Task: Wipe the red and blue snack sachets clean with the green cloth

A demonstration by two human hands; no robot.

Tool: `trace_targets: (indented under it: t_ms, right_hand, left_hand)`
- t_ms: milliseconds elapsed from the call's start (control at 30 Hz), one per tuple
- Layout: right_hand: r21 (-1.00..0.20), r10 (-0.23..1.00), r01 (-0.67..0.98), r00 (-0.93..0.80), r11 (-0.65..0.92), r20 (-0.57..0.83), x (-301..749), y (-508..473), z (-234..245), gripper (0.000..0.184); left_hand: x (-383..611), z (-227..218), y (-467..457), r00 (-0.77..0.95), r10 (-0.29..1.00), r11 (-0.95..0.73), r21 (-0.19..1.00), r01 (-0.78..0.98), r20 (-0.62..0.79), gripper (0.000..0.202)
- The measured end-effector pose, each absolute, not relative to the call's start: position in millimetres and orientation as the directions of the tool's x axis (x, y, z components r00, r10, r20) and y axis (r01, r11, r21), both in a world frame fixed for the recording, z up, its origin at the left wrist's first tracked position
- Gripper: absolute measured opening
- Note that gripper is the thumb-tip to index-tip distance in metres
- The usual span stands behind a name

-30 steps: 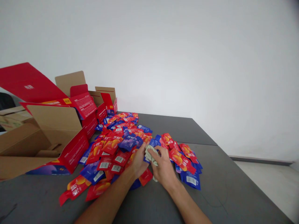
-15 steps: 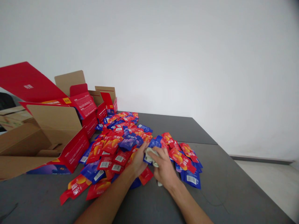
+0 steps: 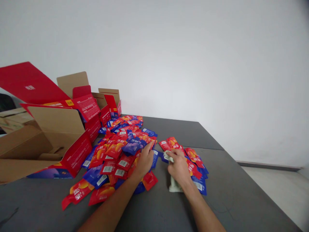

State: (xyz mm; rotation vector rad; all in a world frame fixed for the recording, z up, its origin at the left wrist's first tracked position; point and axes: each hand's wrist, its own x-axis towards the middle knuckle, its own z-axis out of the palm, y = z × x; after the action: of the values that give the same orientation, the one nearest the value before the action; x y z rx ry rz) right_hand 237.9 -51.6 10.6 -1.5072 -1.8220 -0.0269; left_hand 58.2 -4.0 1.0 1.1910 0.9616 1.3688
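A heap of red and blue snack sachets [image 3: 125, 145] covers the middle of a dark grey table [image 3: 217, 199]. My left hand [image 3: 144, 161] rests on the heap with its fingers curled down onto the sachets. My right hand [image 3: 179, 167] is closed around a crumpled pale green cloth [image 3: 172, 185], whose ends stick out above and below the fist. The cloth lies between the main heap and a smaller group of sachets [image 3: 195, 161] on the right.
Open red-and-brown cardboard boxes [image 3: 53, 135] stand along the left, with more open boxes [image 3: 106, 103] behind them. A white wall rises behind the table. The table's right edge drops to a light floor [image 3: 285, 190].
My right hand carried the cloth rightward away from my left hand. My left hand slid forward onto the heap, and sachets near the cloth shifted.
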Motion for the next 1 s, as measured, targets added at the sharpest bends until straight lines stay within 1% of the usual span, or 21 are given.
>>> trace_targets:
  t_ms: [33, 67, 100, 133, 200, 300, 367, 433, 500, 567, 667, 767, 867, 1000]
  right_hand:
    - [-0.423, 0.832, 0.863, 0.006, 0.276, 0.554, 241, -50, 9, 0.055]
    - [-0.415, 0.828, 0.875, 0.028, 0.250, 0.559, 243, -48, 8, 0.054]
    - [-0.407, 0.823, 0.884, 0.048, 0.228, 0.566, 245, -48, 7, 0.054]
    - [-0.400, 0.817, 0.892, 0.066, 0.209, 0.573, 246, -47, 6, 0.053]
    - [-0.388, 0.811, 0.904, 0.085, 0.182, 0.579, 249, -47, 5, 0.052]
    - [-0.373, 0.812, 0.913, 0.091, 0.163, 0.576, 251, -47, 5, 0.051]
    - [-0.366, 0.805, 0.917, 0.093, 0.160, 0.586, 253, -47, 4, 0.051]
    - [-0.356, 0.787, 0.920, 0.097, 0.162, 0.610, 254, -46, 3, 0.051]
    - [-0.348, 0.760, 0.923, 0.108, 0.162, 0.641, 256, -44, 1, 0.051]
    - [-0.348, 0.738, 0.923, 0.120, 0.162, 0.664, 260, -42, 1, 0.049]
    - [-0.368, 0.735, 0.918, 0.146, 0.149, 0.663, 266, -41, 3, 0.046]
    - [-0.402, 0.748, 0.906, 0.175, 0.132, 0.640, 271, -41, 5, 0.045]
    - [-0.425, 0.744, 0.894, 0.187, 0.142, 0.641, 273, -40, 5, 0.044]
    - [-0.423, 0.734, 0.893, 0.184, 0.153, 0.653, 273, -40, 3, 0.043]
  left_hand:
    - [60, -3, -4, 0.039, 0.966, -0.257, 0.966, 0.010, 0.256, 0.046]
    - [63, -7, -5, 0.073, 0.934, -0.357, 0.908, 0.219, 0.349, 0.046]
    - [66, -11, -6, 0.122, 0.904, -0.423, 0.816, 0.394, 0.410, 0.044]
    - [69, -15, -7, 0.168, 0.889, -0.448, 0.728, 0.518, 0.427, 0.042]
    - [73, -22, -10, 0.231, 0.886, -0.443, 0.584, 0.681, 0.403, 0.039]
    - [78, -26, -12, 0.255, 0.890, -0.414, 0.433, 0.801, 0.378, 0.037]
    - [83, -25, -10, 0.272, 0.880, -0.422, 0.375, 0.826, 0.390, 0.035]
    - [88, -22, -3, 0.337, 0.855, -0.480, 0.356, 0.802, 0.393, 0.034]
    - [95, -20, 8, 0.443, 0.812, -0.574, 0.382, 0.724, 0.379, 0.037]
    - [103, -18, 24, 0.557, 0.751, -0.660, 0.426, 0.619, 0.355, 0.045]
    - [116, -19, 53, 0.666, 0.683, -0.719, 0.437, 0.541, 0.299, 0.051]
    - [128, -23, 77, 0.724, 0.648, -0.740, 0.417, 0.527, 0.237, 0.054]
    - [136, -28, 91, 0.748, 0.637, -0.736, 0.433, 0.520, 0.184, 0.053]
    - [137, -31, 94, 0.729, 0.658, -0.720, 0.440, 0.536, 0.189, 0.038]
